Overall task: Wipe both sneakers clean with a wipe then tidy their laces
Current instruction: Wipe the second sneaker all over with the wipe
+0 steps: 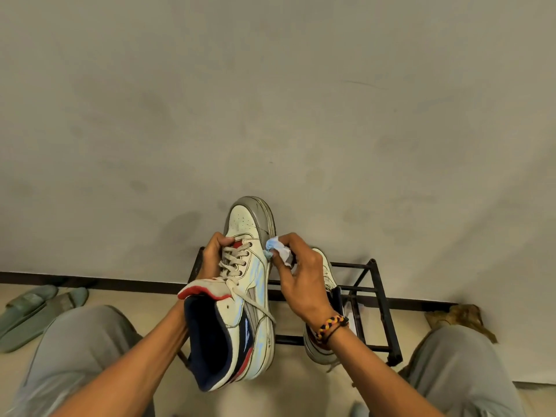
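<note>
— While my right hand (pixel 304 281) has its fingertips pinched tight on the crumpled wipe (pixel 278 251), what should I mind?

— Where does the wipe touch?

— On the right side of the raised sneaker (pixel 243 293), just where the upper meets the grey sole edge, behind the toe. I'd judge short, firm strokes along that rim work best, turning the wad to a clean face as it greys.

— And your other hand?

— My left hand (pixel 215 257) grips the left side of the shoe near the laces (pixel 234 263), fingers curled over the tongue and eyelets, holding it toe-up and far from me. I should keep that hold steady so the wiping pressure doesn't twist the shoe.

— The second sneaker?

— The other sneaker (pixel 323 335) sits on the black rack (pixel 379 308) just right of the raised one, partly hidden behind my right wrist and its braided bracelet (pixel 331 325). It looks to be waiting its turn.

— Anything else about?

— Green slippers (pixel 36 308) lie on the floor at the far left, by the wall (pixel 270 100). One lace trails loose down the raised shoe's side; tidying comes later, I reckon.
</note>
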